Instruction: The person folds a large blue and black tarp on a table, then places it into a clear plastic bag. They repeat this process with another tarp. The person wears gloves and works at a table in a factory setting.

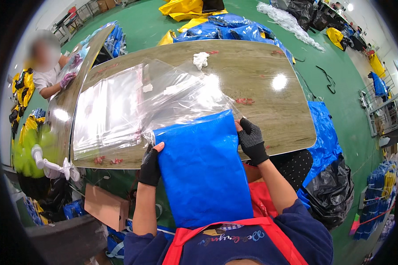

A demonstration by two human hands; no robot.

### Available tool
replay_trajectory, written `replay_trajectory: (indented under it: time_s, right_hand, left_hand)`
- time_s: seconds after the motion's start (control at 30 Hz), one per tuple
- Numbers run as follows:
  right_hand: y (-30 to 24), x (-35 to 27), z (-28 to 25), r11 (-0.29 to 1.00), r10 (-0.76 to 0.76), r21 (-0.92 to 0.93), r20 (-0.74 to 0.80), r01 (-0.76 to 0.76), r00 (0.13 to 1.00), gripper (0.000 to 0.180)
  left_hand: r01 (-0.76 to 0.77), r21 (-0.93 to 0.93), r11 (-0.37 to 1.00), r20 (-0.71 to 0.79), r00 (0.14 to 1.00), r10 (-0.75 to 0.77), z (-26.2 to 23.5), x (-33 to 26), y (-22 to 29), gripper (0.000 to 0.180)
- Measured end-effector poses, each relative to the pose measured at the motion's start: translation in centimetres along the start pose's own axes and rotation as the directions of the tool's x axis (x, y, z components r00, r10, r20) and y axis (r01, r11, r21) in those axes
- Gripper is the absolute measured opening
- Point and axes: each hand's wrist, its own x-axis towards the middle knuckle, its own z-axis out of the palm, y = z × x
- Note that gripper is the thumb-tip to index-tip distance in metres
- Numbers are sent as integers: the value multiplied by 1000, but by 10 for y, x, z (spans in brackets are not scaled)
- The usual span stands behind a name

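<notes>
A folded blue bag (201,168) of glossy, plastic-like material spans from the table's near edge to my chest. My left hand (151,165), in a black fingerless glove, grips its upper left corner with the thumb on top. On the opposite side, my right hand (252,141), gloved in black with pale dots, is closed at the upper right edge; its fingertips are partly hidden. A clear plastic bag (181,106) lies against the blue bag's far edge, and I cannot tell whether that edge is inside it. Left of it rests a stack of clear plastic bags (106,115).
The wood-patterned table (269,88) carries a crumpled white scrap (200,60). A blurred green fan (31,152) stands at the left, near another person (53,75) in purple gloves. Blue bags (230,27) are heaped beyond the table. A cardboard box (105,206) sits below left.
</notes>
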Motion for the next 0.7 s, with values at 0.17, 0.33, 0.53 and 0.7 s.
replay_trajectory:
  time_s: [0.17,0.33,0.53,0.7]
  right_hand:
    - [0,-38,-4,759,-293,-555,177,341,940,13]
    - [14,-73,-29,947,-208,-188,253,259,945,19]
    - [-31,-36,-48,529,492,579,386,-620,780,54]
    - [-26,-112,-52,841,303,277,469,-464,830,78]
  left_hand:
    - [22,-11,1000,-66,998,-22,-14,-5,-6,49]
    - [74,-37,997,-16,997,-75,3,-21,-3,55]
    - [-49,439,897,138,990,-13,67,-65,-29,87]
    - [-120,193,974,246,967,70,14,-64,-42,80]
